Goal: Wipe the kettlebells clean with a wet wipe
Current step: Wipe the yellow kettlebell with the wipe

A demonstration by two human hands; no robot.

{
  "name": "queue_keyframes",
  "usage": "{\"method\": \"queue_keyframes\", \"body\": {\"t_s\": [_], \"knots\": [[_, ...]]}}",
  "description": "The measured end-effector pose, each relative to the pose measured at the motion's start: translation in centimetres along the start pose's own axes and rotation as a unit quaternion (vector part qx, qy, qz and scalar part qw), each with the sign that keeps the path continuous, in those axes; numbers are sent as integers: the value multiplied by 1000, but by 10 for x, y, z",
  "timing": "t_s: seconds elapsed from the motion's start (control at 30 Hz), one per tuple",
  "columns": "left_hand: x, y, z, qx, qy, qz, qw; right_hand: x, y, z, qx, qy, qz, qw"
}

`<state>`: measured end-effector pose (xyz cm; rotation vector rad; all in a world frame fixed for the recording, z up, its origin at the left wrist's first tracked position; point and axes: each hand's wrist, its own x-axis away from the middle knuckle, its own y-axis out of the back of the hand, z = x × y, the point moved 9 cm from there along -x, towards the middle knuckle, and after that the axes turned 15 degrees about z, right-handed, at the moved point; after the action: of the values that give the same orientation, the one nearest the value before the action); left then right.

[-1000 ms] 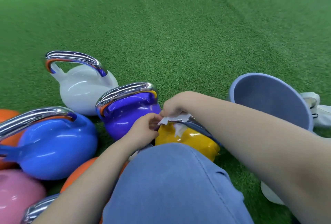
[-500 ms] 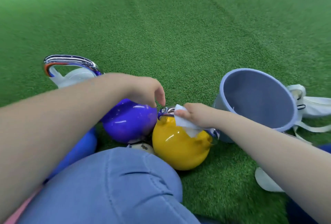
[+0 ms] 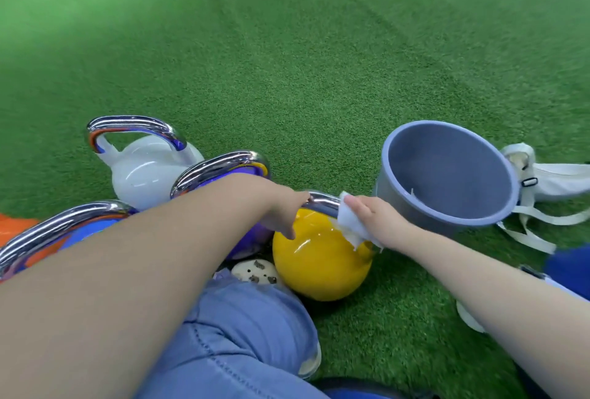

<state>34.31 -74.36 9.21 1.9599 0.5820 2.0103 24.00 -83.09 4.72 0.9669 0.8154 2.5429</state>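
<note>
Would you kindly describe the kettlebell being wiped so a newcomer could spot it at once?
Start at the grey bucket on the green turf. Just left of it, nearest the person's knee, sits the yellow kettlebell, with the right hand pressing a white wipe against it. It is the only yellow one.

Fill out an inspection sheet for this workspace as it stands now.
Surface: green artificial turf.
Job's things: yellow kettlebell with chrome handle; white wet wipe against its right shoulder; white, purple and blue kettlebells at left.
Clutter: grey-blue plastic bucket, tilted; white strapped bag.
Grippers: left hand grips the yellow handle; right hand holds the wipe.
Cables: nothing seen.
Surroundings: nothing seen beyond turf.
</note>
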Motion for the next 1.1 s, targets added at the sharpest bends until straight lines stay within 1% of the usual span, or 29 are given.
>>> {"method": "queue_keyframes", "body": {"t_s": [0.03,0.07,0.1,0.17,0.27,0.33,0.4,0.47,0.53,0.57,0.6,0.63,0.67,0.7,0.73,0.77,0.8,0.83,0.9,0.93,1.0,1.07,1.1], "knots": [[0,-2,0,9,0,13,1000,5,1,-5,-32,-4,-22,999],[0,-4,2,12,4,20,1000,6,2,-6,-34,-13,-35,999],[0,-4,4,12,9,22,1000,6,3,-2,-7,-27,-38,999],[2,-2,6,12,11,21,1000,-2,5,18,86,-31,-45,995],[1,2,4,9,-1,6,1000,-16,4,51,104,0,-83,991],[2,5,5,-2,5,-12,1000,-25,-2,69,160,6,-82,984],[2,3,6,-6,8,-12,1000,-29,-6,79,219,-11,-70,973],[1,-3,7,-3,5,-1,1000,-23,-5,77,240,-14,-97,966],[-1,-4,8,-2,2,-1,1000,-12,-1,64,228,-5,-127,965],[-2,-4,8,5,-2,-5,1000,-6,2,50,180,-12,-135,974],[-2,-3,7,13,-8,-10,1000,0,4,32,105,-16,-136,985],[-2,-3,6,20,-14,-14,1000,5,3,7,-8,-22,-127,992],[-2,-2,4,23,-19,-18,999,9,-2,-15,-139,-25,-115,983],[-2,-1,3,26,-22,-21,999,11,-11,-38,-276,-50,-106,954],[-2,-1,2,26,-23,-21,999,13,-18,-52,-348,-83,-108,927],[-3,-2,1,27,-23,-19,999,13,-22,-59,-369,-102,-106,918],[-3,-3,0,25,-24,-16,999,12,-21,-60,-361,-107,-109,920],[-3,-3,-2,21,-25,-15,999,11,-17,-56,-325,-101,-113,934],[-5,-2,-4,14,-26,-14,999,10,-5,-36,-207,-94,-105,968],[-6,-2,-5,11,-27,-12,999,9,2,-27,-181,-96,-126,971],[-10,-5,-7,-1,-25,-2,1000,7,8,-3,-86,-111,-163,977],[-15,-12,-12,-21,-23,17,999,8,7,14,-103,-93,-218,966],[-18,-16,-16,-31,-23,26,999,12,4,14,-103,-103,-222,964]]}}
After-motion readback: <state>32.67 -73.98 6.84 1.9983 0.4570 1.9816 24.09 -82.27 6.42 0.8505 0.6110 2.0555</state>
